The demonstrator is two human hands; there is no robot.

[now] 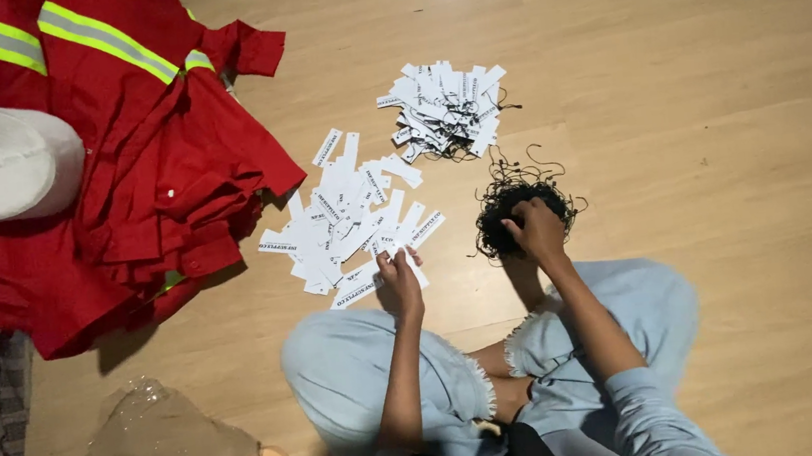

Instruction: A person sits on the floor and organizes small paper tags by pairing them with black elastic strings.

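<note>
Sitting cross-legged on the wooden floor (697, 127), the person is reaching the left hand (400, 281) to the near edge of a loose spread of white paper tags (350, 219), fingers pressed together and pinching one tag. The right hand (534, 228) is digging curled fingers into a tangle of black strings (515, 208) just to the right; whether they are gripping a single string I cannot tell. A second pile, tags already strung (444, 108), is lying farther away. The strings are looking badly knotted, so one pull is likely dragging several out at once. The spread tags are overlapping, so two could be lifting together. Red reflective workwear (139, 176) is lying far left.
</note>
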